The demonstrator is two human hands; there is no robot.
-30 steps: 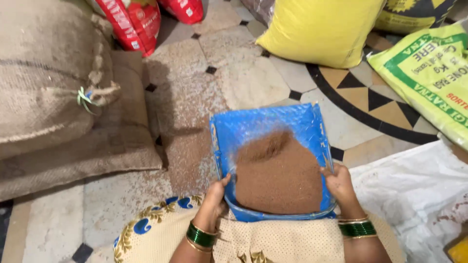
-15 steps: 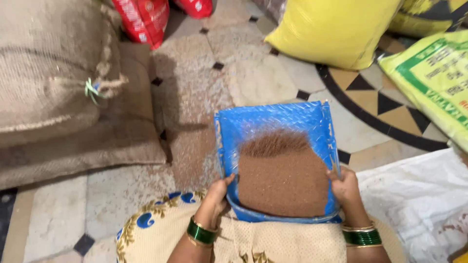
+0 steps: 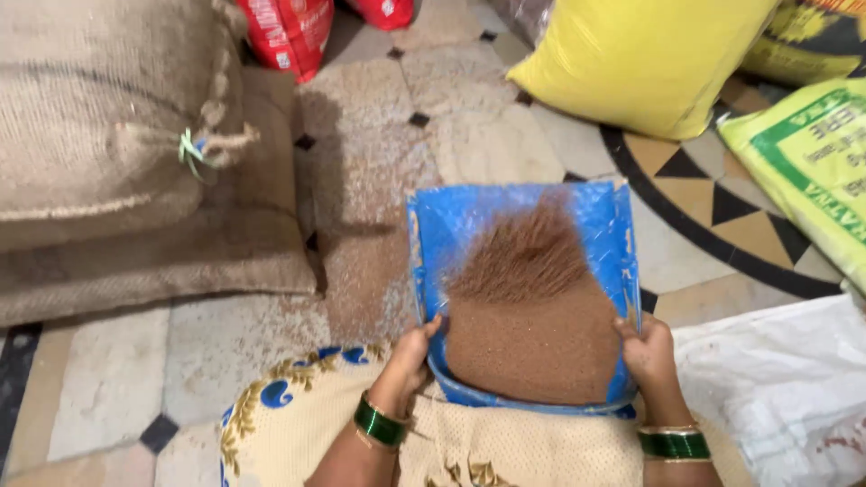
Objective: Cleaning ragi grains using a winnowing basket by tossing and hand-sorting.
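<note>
Gripping opposite side rims, left hand [image 3: 410,356] and right hand [image 3: 647,350] close firmly on flat blue plastic winnowing tray [image 3: 442,221] bearing reddish-brown fine grain [image 3: 532,316].

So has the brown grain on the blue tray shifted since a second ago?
Yes. The brown grain has spread forward up the blue tray, streaking toward its far edge, away from the hands.

Grain store: stacked sacks [image 3: 108,135], tiled floor [image 3: 478,135]
</note>
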